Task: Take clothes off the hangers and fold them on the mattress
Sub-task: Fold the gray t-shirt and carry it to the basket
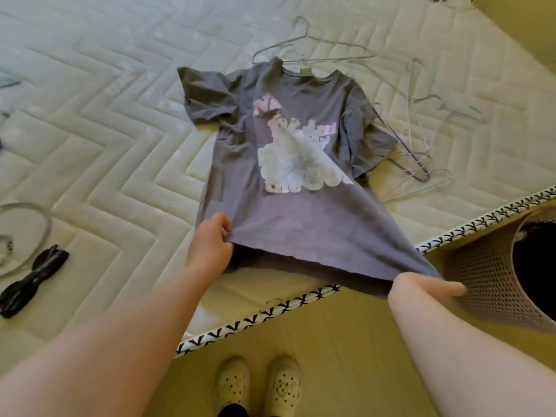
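Head camera, looking down the bed: a grey T-shirt (279,218) lies print-up on the quilted mattress (105,130), its long axis running straight away from me, collar at the far end and hem at the near end, where both my hands have it. My left hand (210,242) pinches the left corner of the hem, fingers curled tight on the cloth and resting on the mattress. My right hand (427,285) grips the right corner, fingers closed over it though blurred, and hangs out past the mattress edge, so that corner is off the bed and the hem is stretched taut between my hands. The left sleeve is crumpled inward; the right sleeve is bunched and lies over a scatter of wire hangers (421,139) just beside the T-shirt. One more hanger (301,45) sits at the collar; I cannot tell whether it is inside the neck or merely behind it. A mesh laundry basket (481,284) stands on the floor touching or nearly touching my right hand. A black hair clip (33,281) and a grey hoop (42,224) lie well off to the left. Any fold sideways to the right, I judge, would land on the hangers.
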